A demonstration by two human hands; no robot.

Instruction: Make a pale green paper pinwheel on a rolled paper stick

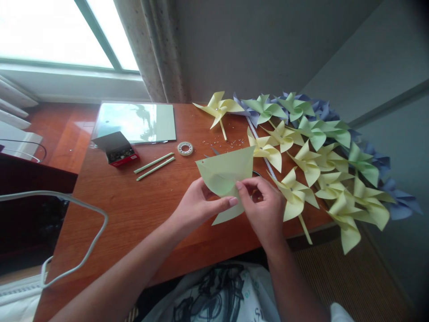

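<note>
I hold a pale green sheet of paper, partly folded, above the front of the wooden table. My left hand grips it from below and the left, thumb across its lower part. On the right, my right hand pinches the sheet near its middle with thumb and forefinger. Just beyond my right hand lies a heap of finished paper pinwheels in yellow, green and blue.
Two green sticks lie left of the paper, with a roll of clear tape behind them. A small red open box and a stack of green sheets sit at the back left. A white cable loops at the left.
</note>
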